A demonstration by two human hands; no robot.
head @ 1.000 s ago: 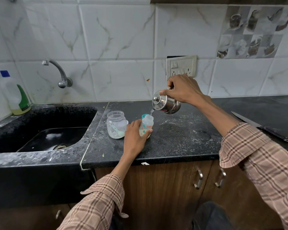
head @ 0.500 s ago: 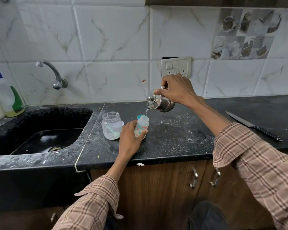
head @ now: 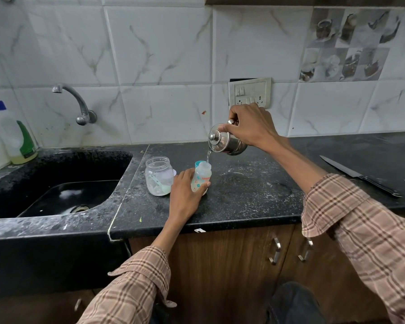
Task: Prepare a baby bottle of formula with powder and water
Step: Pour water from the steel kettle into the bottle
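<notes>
A small clear baby bottle point(head: 202, 176) with printed marks stands upright on the black counter point(head: 243, 197); my left hand point(head: 184, 190) grips its side. Above it, my right hand point(head: 249, 126) holds a small steel kettle point(head: 225, 142) tilted to the left, and a thin stream of water point(head: 208, 155) falls from its spout into the bottle's open mouth. Left of the bottle stands an open clear jar point(head: 159, 175) with white powder and a scoop inside. A teal cap point(head: 198, 163) peeks out behind the bottle.
A black sink point(head: 63, 183) with a wall tap point(head: 80, 106) lies to the left, a dish-soap bottle point(head: 18, 139) at its far corner. A long knife point(head: 360, 176) lies on the counter at the right. A wall socket point(head: 250, 93) sits behind the kettle. Cupboard doors with handles point(head: 276, 251) are below.
Both hands hold their places with the kettle still tilted and water still running into the bottle. Only my head has shifted slightly.
</notes>
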